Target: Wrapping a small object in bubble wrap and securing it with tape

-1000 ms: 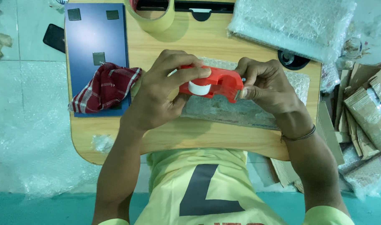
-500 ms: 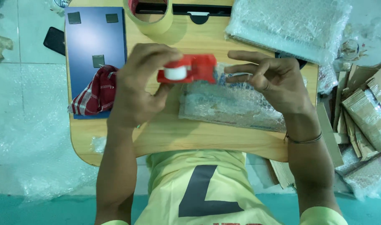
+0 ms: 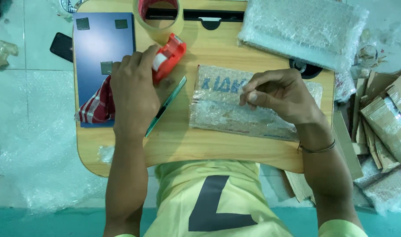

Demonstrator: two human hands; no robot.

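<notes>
Pressing down on the flat bubble-wrapped parcel mid-table, the right hand pinches its fingers together on the wrap. Beside it lies a thin glass strip. Further out, the left hand grasps the red plastic tape dispenser, near the tan tape roll.

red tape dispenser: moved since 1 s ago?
Yes. The red tape dispenser, held in the left hand, has gone from above the bubble-wrapped parcel leftward and away from the person, now beside the blue board.
</notes>
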